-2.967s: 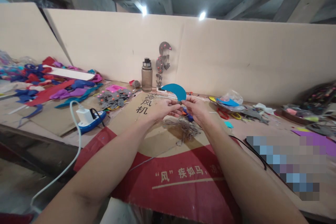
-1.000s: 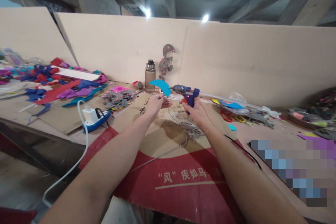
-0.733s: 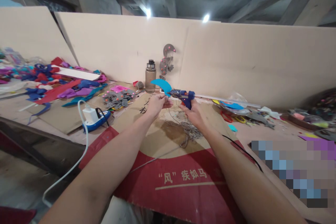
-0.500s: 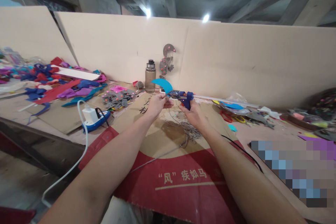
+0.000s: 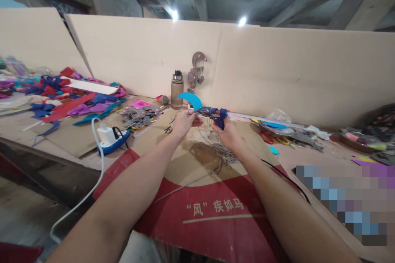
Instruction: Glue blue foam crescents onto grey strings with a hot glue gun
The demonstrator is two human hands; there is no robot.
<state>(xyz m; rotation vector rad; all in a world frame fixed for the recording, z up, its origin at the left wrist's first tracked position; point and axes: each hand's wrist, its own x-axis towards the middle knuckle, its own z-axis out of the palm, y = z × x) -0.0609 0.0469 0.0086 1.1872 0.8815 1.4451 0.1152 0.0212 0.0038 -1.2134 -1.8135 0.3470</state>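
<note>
Between the fingers of my left hand [image 5: 187, 123] is a blue crescent-shaped piece [image 5: 190, 100], its curved tip pointing up and to the left. My right hand [image 5: 230, 133] is wrapped round the handle of a blue hot glue gun [image 5: 219, 116]. The gun's nozzle end meets the lower end of the crescent, close to my left fingertips. A long pale glue stick [image 5: 265, 117] sticks out of the gun's back to the right. Below both hands, a tangle of grey string [image 5: 224, 154] lies on the cardboard, and one strand runs up towards my left hand.
Red-and-tan cardboard [image 5: 212, 205] covers the table before me. A bottle [image 5: 177, 92] and a grey moon hanging [image 5: 199, 63] stand behind. Felt scraps [image 5: 83, 104] and a blue power strip [image 5: 115, 143] lie left; scissors [image 5: 282, 140] and a black cord [image 5: 286, 176] lie right.
The crescent has shifted very slightly to the left and tilted a little at the nozzle. Both hands keep almost the same place and hold.
</note>
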